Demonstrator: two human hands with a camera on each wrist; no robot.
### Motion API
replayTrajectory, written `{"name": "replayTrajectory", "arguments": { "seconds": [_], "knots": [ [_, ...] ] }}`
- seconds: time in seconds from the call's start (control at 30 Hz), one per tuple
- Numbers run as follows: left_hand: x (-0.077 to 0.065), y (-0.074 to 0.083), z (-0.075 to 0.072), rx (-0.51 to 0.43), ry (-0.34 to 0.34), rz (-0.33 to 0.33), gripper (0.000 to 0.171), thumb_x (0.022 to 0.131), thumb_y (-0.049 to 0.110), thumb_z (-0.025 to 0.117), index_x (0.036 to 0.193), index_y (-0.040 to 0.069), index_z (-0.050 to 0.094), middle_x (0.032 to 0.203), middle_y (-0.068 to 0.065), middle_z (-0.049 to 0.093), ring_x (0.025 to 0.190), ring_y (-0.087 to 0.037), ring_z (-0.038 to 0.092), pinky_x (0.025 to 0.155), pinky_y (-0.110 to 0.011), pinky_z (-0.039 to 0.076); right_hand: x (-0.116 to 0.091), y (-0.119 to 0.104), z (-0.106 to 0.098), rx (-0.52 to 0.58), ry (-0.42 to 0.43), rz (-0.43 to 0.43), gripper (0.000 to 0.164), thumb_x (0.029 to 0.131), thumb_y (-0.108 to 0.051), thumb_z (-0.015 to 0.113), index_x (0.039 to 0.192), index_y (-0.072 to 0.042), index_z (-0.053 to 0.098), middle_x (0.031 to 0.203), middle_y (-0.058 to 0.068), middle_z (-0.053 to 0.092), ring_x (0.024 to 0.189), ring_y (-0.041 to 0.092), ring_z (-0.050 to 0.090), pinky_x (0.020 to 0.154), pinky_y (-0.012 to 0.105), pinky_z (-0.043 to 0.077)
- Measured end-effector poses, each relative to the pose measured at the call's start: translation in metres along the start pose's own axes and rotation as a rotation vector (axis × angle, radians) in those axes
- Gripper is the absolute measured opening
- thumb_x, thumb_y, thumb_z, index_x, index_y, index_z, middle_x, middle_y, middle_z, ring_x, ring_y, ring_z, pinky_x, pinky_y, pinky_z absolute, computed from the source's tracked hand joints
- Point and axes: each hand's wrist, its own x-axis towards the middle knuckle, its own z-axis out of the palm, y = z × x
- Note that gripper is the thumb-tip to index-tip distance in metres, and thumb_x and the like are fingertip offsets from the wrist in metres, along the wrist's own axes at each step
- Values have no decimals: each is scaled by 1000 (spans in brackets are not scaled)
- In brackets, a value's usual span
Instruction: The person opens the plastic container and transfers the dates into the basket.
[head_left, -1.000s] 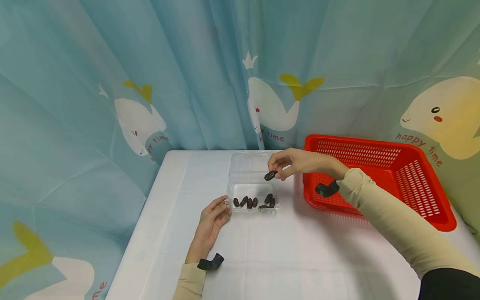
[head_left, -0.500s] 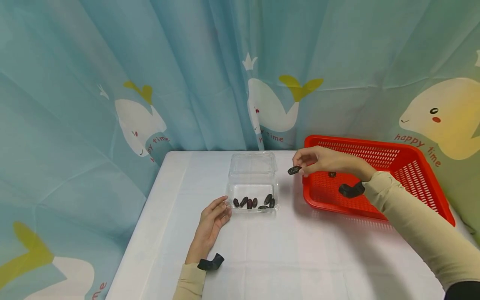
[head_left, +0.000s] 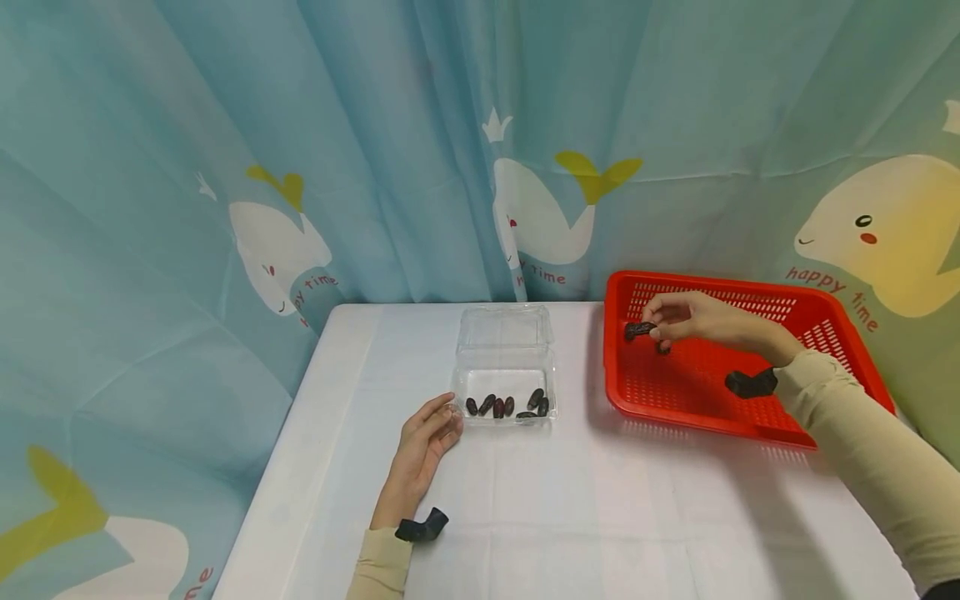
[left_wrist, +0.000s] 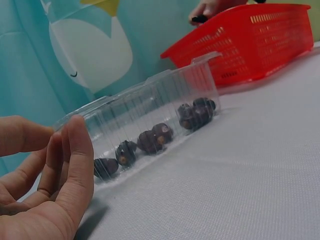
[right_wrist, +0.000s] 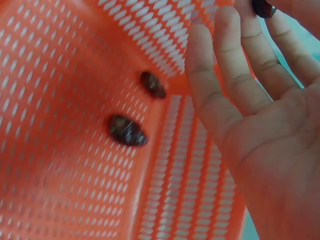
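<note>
Over the left part of the red basket (head_left: 712,421), my right hand (head_left: 690,318) pinches a dark date (head_left: 642,329). The right wrist view catches that held date (right_wrist: 262,8) at its top edge, by the thumb. Two more dates lie on the basket floor, a nearer date (right_wrist: 127,131) and a farther date (right_wrist: 153,84). My left hand (head_left: 429,442) grips the left front corner of a clear plastic box (head_left: 504,379), thumb and fingers on its edge (left_wrist: 60,122). Several dates (head_left: 498,407) lie along the front of the box.
The box's clear lid (head_left: 504,327) is folded back behind it on the white tablecloth (head_left: 555,517). The basket stands to the right of the box, with a gap between them. A blue whale-print curtain (head_left: 420,167) hangs behind the table.
My right hand has carried the date rightward, from above the box to over the red basket. My left hand stays at the box corner.
</note>
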Motion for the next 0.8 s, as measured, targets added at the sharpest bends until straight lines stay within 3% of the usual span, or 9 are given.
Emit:
{"name": "replayTrajectory", "arguments": {
  "seconds": [0.2, 0.5, 0.8],
  "knots": [
    [-1, 0, 0, -6, 9, 1, 44, 104, 2, 57, 146, -6, 49, 111, -3, 61, 96, -11, 64, 87, -23, 60, -10, 18, -8, -23, 73, 63, 29, 101, -19, 69, 122, -1, 58, 111, 15, 64, 101, 33, 69, 90, 37, 63],
    [0, 0, 0, 21, 6, 10, 44, 105, 4, 57, 146, -6, 48, 112, -3, 61, 97, -11, 64, 88, -23, 60, -20, 42, -19, -93, 176, 103, 27, 100, -10, 68, 121, 3, 57, 104, 5, 68, 90, 18, 67, 80, 28, 60],
    [0, 0, 0, 10, 7, 5, 43, 104, 3, 57, 146, -5, 49, 112, -3, 61, 97, -11, 65, 88, -23, 60, -19, 68, -27, -118, 174, 187, 29, 99, -7, 68, 122, 6, 57, 104, 5, 68, 90, 10, 65, 80, 26, 59]
  ]
}}
